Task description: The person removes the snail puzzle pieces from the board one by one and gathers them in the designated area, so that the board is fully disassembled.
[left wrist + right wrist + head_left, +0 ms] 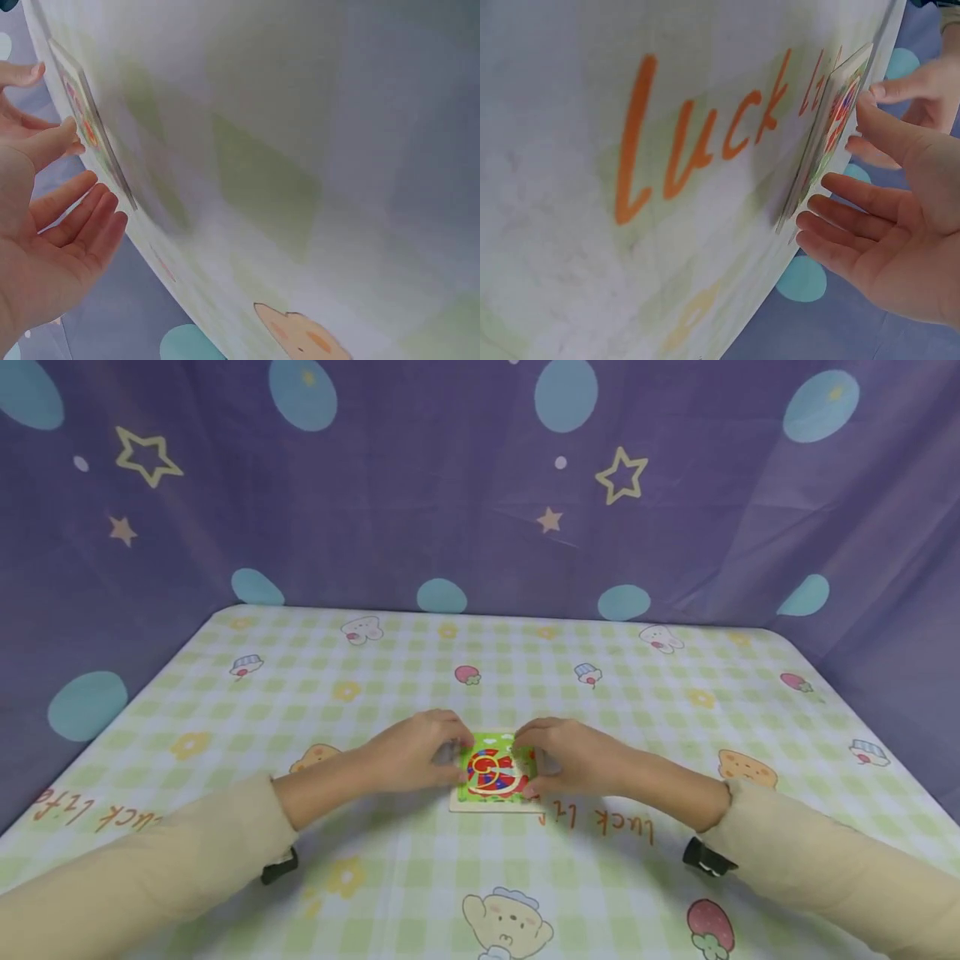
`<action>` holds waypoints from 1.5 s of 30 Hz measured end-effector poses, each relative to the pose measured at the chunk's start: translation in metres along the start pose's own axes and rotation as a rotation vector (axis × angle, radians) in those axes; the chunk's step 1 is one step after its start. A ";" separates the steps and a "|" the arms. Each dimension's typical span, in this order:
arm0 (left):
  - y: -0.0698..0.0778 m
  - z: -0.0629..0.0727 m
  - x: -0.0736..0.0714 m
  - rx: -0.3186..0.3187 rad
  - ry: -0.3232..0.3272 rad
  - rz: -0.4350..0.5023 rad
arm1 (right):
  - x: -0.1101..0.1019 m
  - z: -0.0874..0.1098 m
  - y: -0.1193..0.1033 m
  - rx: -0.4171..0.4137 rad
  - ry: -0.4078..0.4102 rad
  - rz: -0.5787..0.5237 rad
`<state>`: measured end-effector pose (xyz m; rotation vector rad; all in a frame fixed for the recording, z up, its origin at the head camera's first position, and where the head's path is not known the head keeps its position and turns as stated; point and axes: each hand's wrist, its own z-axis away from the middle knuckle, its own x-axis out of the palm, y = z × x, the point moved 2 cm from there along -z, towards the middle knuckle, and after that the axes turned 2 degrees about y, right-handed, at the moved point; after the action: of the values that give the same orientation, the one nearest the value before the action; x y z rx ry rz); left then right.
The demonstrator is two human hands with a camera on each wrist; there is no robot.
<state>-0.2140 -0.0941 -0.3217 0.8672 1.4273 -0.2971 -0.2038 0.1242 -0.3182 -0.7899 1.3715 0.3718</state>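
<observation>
A small square wooden picture puzzle, pale at its rim with a red, blue and yellow snail-like figure on green, lies flat on the tablecloth. My left hand is at its left side, thumb toward the near part and fingers toward the far part. On the opposite side my right hand mirrors it. In the left wrist view the left hand's fingers are loosely bent and apart from the thumb. The right wrist view shows the right hand likewise, gripping nothing. Whether fingertips touch the picture I cannot tell.
A green-and-white checked tablecloth with printed cartoon figures and orange lettering covers the table. Behind it hangs a purple curtain with stars and blue ovals. A dark wrist strap shows under the right cuff.
</observation>
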 end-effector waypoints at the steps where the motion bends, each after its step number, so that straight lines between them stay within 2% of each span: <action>1: 0.000 -0.002 -0.001 -0.001 0.000 0.008 | 0.000 0.000 -0.002 0.001 -0.014 -0.004; 5: -0.003 -0.006 -0.002 -0.010 -0.010 0.022 | 0.003 0.000 -0.007 0.025 -0.089 -0.018; 9: -0.004 -0.009 -0.001 -0.028 -0.031 0.018 | 0.007 0.001 -0.011 0.001 -0.129 0.005; 14: -0.005 -0.012 -0.001 -0.061 -0.058 -0.007 | 0.009 0.002 -0.014 -0.032 -0.129 0.035; 21: -0.004 -0.016 0.000 -0.061 -0.061 -0.013 | 0.012 -0.001 -0.013 -0.048 -0.134 0.065; 28: -0.006 -0.023 0.002 -0.099 -0.047 0.037 | 0.014 -0.003 -0.013 -0.068 -0.136 0.022; 31: -0.007 -0.028 0.002 -0.134 -0.037 0.083 | 0.014 -0.005 -0.012 -0.089 -0.125 0.008; 34: -0.008 -0.034 0.002 -0.209 -0.047 0.137 | 0.014 -0.006 -0.012 -0.093 -0.118 -0.001; 38: -0.008 -0.041 -0.001 -0.294 -0.062 0.158 | 0.012 -0.006 -0.011 -0.084 -0.115 -0.022; 45: -0.004 -0.047 -0.001 -0.341 -0.090 0.134 | 0.012 -0.005 -0.011 -0.084 -0.132 -0.007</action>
<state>-0.2508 -0.0655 -0.3181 0.6570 1.2818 0.0108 -0.1976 0.1104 -0.3263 -0.8244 1.2361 0.4700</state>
